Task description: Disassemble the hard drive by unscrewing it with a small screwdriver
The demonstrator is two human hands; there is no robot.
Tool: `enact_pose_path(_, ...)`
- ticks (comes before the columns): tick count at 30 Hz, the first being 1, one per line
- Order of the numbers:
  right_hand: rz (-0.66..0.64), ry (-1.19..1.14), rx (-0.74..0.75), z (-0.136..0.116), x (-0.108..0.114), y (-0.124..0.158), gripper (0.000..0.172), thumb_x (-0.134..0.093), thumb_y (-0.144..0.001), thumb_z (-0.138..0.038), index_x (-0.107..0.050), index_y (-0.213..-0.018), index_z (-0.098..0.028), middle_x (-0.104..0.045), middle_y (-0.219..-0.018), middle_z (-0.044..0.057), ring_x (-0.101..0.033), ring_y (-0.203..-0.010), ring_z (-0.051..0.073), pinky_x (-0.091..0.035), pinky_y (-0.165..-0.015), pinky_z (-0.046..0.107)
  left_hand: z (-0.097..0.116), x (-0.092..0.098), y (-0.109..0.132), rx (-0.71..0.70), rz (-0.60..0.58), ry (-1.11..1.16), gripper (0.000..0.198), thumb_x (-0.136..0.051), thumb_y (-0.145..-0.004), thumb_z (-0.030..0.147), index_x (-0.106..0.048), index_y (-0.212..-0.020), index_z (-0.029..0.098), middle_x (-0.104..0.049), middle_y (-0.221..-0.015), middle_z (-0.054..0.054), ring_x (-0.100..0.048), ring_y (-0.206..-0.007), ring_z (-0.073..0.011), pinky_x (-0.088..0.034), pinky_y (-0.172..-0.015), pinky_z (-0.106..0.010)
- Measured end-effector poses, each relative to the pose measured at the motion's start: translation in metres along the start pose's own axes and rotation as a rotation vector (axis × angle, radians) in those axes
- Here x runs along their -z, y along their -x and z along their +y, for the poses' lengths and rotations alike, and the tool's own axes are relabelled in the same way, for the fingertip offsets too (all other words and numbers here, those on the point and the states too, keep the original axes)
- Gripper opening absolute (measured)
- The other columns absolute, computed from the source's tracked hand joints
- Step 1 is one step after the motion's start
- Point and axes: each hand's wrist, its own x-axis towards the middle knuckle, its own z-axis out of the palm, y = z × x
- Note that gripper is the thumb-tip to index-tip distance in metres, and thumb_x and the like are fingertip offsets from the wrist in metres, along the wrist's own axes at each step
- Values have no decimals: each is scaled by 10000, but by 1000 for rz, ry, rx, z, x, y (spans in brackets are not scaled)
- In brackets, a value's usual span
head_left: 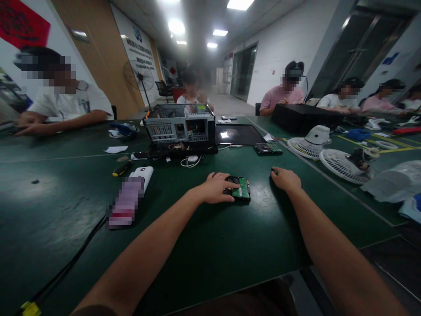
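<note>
A hard drive (244, 189) lies on the green table with its circuit board facing up. My left hand (217, 188) grips its left side, with the thumb along the near edge and a finger stretched across the board. To the right of the drive, my right hand (287, 179) is closed just over the tabletop. A small dark thing (273, 171) shows at its fingertips, too small to name. Farther back lies a second hard drive or similar board-faced unit (269, 149). A yellow and black screwdriver (121, 168) rests to the left, apart from both hands.
An opened computer case (179, 131) stands ahead, beside a flat black panel (240, 134). A white power bank or phone-like device (146, 174), partly blurred, trails a black cable at left. White fan parts (342, 164) and a black box (304, 117) stand at right. Several people sit around.
</note>
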Motion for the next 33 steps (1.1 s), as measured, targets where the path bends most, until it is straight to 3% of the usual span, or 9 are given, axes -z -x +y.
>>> enact_pose_path(8, 87, -7, 6, 1, -7, 10, 439, -449, -973, -477, -724, -1263, -297, -732, -1227, 143, -708, -1072, 348, -548, -864, 444, 3, 2, 1, 7, 7, 6, 635, -572, -932, 641, -449, -1527, 457, -299, -1675, -80, -238, -1537, -396, -80, -1191, -714)
enact_pose_path(17, 138, -14, 58, -3, -4, 14, 313, -510, -966, -365, -725, -1145, -225, -731, -1183, 154, -706, -1026, 317, -531, -836, 409, 5, 1, 2, 66, 38, -17, 647, -540, -935, 668, -428, -1538, 459, -316, -1664, -97, -244, -1527, -414, -80, -1173, -748)
enact_pose_path(20, 152, -83, 177, -14, 0, 23, 263, -551, -956, -360, -724, -1094, -218, -746, -1130, 125, -704, -994, 281, -519, -839, 376, 5, -1, 1, 85, 48, -24, 652, -524, -937, 677, -423, -1542, 456, -322, -1660, -97, -252, -1520, -419, -69, -1173, -751)
enact_pose_path(24, 194, -314, 476, -42, 8, 47, 199, -576, -952, -327, -717, -1028, -209, -752, -1068, 75, -688, -948, 217, -504, -856, 332, 4, -2, -1, 101, 61, -38, 658, -499, -936, 703, -413, -1544, 466, -323, -1657, -99, -257, -1515, -427, -80, -1169, -754)
enact_pose_path(27, 105, -441, 640, -62, 16, 65, 160, -615, -929, -324, -728, -981, -224, -756, -987, 51, -678, -870, 200, -500, -818, 319, 6, -3, -2, 116, 62, -52, 645, -501, -939, 694, -418, -1539, 473, -325, -1656, -90, -268, -1510, -424, -93, -1172, -746)
enact_pose_path(33, 29, -493, 694, -72, 19, 74, 117, -636, -917, -314, -724, -940, -241, -757, -955, 42, -673, -837, 206, -483, -768, 323, 8, -4, -2, 128, 68, -64, 634, -502, -945, 683, -421, -1538, 473, -327, -1657, -88, -261, -1514, -417, -106, -1175, -737)
